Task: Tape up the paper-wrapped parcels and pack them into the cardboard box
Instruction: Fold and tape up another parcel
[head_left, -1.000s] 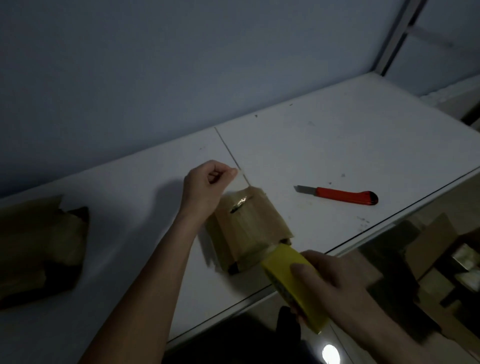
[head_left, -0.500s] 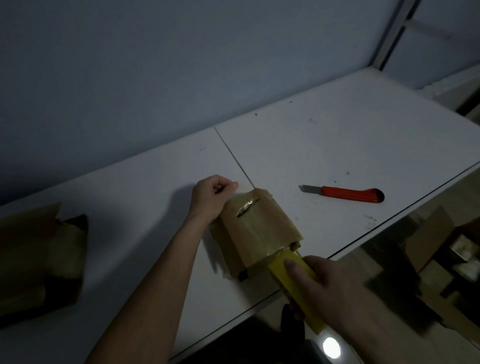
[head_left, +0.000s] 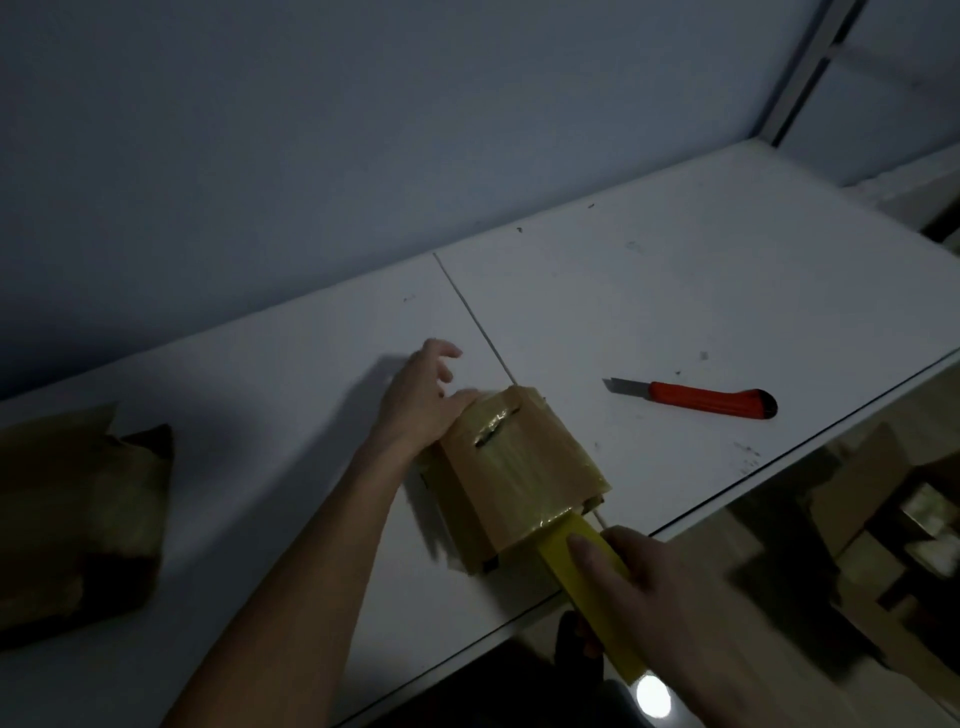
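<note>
A brown paper-wrapped parcel (head_left: 519, 475) lies near the front edge of the white table (head_left: 649, 291), with a strip of clear tape running over its top. My left hand (head_left: 423, 402) rests against the parcel's far left end, thumb pressed on the tape, fingers loosely spread. My right hand (head_left: 631, 582) grips a yellow tape roll (head_left: 584, 566) at the parcel's near end, over the table edge. A second paper-wrapped parcel (head_left: 78, 525) lies at the far left. Cardboard boxes (head_left: 857, 499) show dimly below the table on the right.
A red utility knife (head_left: 711, 401) with its blade out lies on the table to the right of the parcel. The wall runs close behind the table. A metal frame post (head_left: 800, 78) stands at the back right.
My left hand let go of the pinched tape end and now presses it down on the parcel's far end. The tape roll stayed at the near end.
</note>
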